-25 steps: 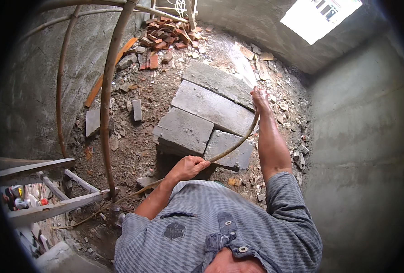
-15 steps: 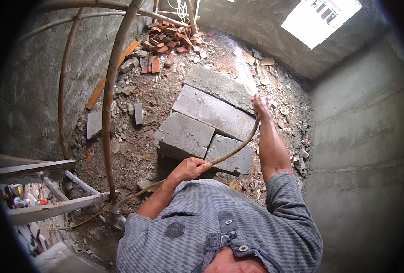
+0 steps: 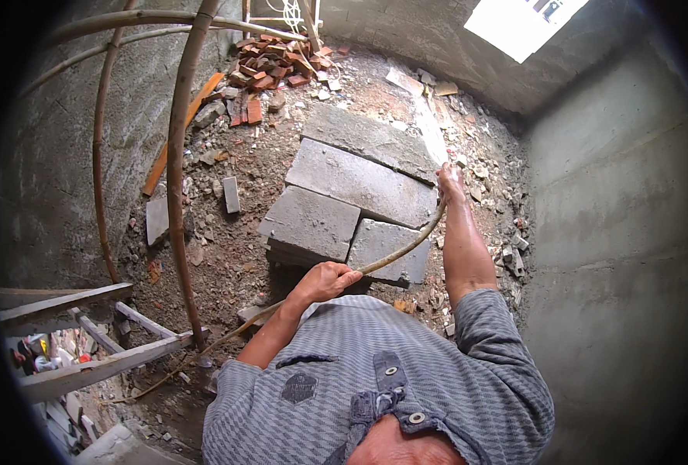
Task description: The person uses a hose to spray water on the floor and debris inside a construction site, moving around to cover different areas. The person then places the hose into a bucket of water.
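A yellowish hose [image 3: 400, 253] runs from the floor at the lower left through both my hands. My left hand [image 3: 325, 282] is wrapped round its middle, close in front of my shirt. Farther out, my right hand [image 3: 451, 183] grips the hose near its end, and water [image 3: 431, 133] sprays from there away from me onto the rubble. Beneath the hose lies a stack of grey concrete blocks [image 3: 359, 177]; its far block [image 3: 367, 139] looks darker than the others. The hose's mouth is hidden by my right fingers.
Broken red bricks [image 3: 270, 66] are heaped at the far wall. Bamboo poles [image 3: 177, 155] stand at the left, above a wooden ladder-like frame [image 3: 104, 360]. Rubble covers the floor [image 3: 243, 225]. A bare cement wall [image 3: 607, 232] rises on the right, and a bright window opening [image 3: 522, 27] is at the top.
The view has shifted slightly. My right hand has moved a little nearer and to the right with the hose end, and the water still sprays. My left hand keeps its hold.
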Motion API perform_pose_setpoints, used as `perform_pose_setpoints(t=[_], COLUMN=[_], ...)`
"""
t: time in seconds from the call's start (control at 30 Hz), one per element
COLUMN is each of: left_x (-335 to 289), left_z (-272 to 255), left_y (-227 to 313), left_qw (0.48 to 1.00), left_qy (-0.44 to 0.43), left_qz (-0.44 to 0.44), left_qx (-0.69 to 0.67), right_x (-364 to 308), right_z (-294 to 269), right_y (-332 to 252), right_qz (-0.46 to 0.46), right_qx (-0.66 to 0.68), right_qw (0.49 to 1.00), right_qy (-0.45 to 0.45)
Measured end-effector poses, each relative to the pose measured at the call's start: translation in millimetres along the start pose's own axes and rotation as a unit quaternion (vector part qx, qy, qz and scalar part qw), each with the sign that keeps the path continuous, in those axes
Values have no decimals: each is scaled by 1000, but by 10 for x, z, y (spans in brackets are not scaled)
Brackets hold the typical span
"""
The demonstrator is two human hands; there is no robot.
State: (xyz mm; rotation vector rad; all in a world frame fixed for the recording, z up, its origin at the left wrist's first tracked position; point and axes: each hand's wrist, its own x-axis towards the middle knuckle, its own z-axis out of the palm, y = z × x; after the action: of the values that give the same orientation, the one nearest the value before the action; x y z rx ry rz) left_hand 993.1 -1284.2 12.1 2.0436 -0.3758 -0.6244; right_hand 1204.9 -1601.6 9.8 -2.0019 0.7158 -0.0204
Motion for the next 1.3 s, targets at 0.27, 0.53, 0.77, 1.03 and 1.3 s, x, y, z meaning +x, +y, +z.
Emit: perform_pose_setpoints(t=[0.27, 0.53, 0.77, 1.03, 1.3], left_x=[39, 23, -35, -52, -6], left_z=[121, 127, 127, 131, 159], left_y=[-5, 50, 53, 22, 48], left_qw=[999, 995, 997, 997, 994], left_qy=[-34, -85, -69, -61, -100], left_qz=[7, -17, -23, -39, -26], left_qx=[31, 47, 24, 6, 35], right_x=[-178, -199, -292, -358, -281], right_z=[-356, -485, -383, -287, -445], right_y=[438, 917, 511, 288, 1036], right_qz=[33, 76, 46, 27, 119], right_qx=[57, 74, 37, 33, 104], right_qw=[997, 987, 993, 998, 978], right_qy=[36, 120, 100, 41, 135])
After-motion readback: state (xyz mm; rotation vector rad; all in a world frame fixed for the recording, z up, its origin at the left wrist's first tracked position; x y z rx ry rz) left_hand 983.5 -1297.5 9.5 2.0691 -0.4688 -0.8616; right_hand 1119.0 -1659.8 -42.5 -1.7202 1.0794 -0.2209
